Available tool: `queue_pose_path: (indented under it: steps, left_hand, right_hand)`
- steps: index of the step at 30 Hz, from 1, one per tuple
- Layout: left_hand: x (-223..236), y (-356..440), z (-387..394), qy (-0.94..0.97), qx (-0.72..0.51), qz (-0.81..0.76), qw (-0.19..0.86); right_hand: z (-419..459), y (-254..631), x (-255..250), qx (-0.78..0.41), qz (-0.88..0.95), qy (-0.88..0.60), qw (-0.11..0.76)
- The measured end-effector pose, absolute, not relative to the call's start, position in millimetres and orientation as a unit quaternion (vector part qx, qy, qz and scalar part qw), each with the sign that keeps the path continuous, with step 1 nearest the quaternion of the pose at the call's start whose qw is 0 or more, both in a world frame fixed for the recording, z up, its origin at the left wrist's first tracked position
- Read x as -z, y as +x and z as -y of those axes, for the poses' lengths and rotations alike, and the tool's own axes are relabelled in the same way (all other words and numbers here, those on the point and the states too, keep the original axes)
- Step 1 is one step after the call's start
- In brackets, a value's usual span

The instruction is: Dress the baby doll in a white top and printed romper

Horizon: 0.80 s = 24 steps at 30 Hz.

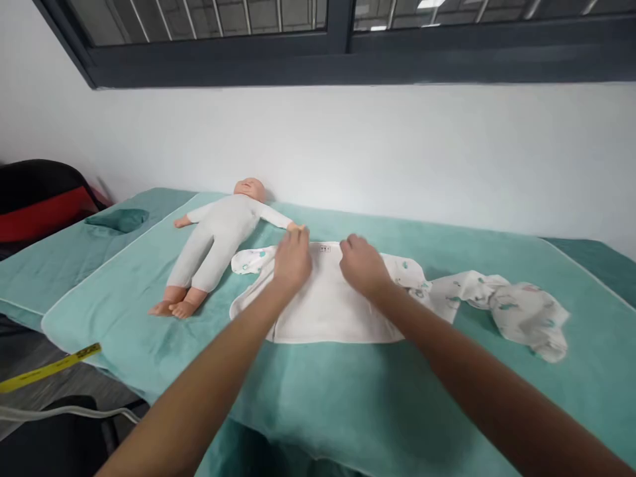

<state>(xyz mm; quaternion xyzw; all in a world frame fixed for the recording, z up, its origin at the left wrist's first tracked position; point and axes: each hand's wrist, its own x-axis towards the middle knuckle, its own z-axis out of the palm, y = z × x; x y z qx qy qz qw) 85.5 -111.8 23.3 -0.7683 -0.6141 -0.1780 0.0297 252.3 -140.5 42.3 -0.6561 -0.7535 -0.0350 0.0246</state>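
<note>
A white baby shirt [328, 305] with a small printed label at its neck lies spread open on the green bedding. Its sleeves carry a leafy print. My left hand [293, 256] has its fingers curled over the shirt's upper edge, left of the label. Right of the label, my right hand [364, 266] is closed on the same edge, its fingertips partly hidden. A baby doll [218, 232] in a white bodysuit lies on its back to the left, one hand close to my left fingers. Crumpled printed baby clothing [521, 311] lies to the right, touching or close to the shirt's sleeve.
The green velvet bed cover [422, 404] runs up against a white wall [348, 152] below a dark-framed window [338, 59]. At the left are a small green cushion [119, 220], a red and black chair [44, 205], a yellow strap [50, 368] and a pale cable [64, 413].
</note>
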Motion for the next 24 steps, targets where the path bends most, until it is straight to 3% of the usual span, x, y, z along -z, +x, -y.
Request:
queue_pose_path:
  steps: [4, 14, 24]
  left_hand:
    - [20, 108, 114, -0.765, 0.155, 0.621, -0.069]
    - [27, 108, 86, -0.801, 0.223, 0.555, 0.001]
    - [33, 104, 75, -0.811, 0.174, 0.557, -0.047]
  right_hand:
    - [132, 234, 1, -0.003, 0.731, -0.682, 0.039]
    - [119, 250, 30, 0.026, 0.684, -0.688, 0.243]
    - [107, 262, 40, -0.069, 0.667, -0.719, 0.183]
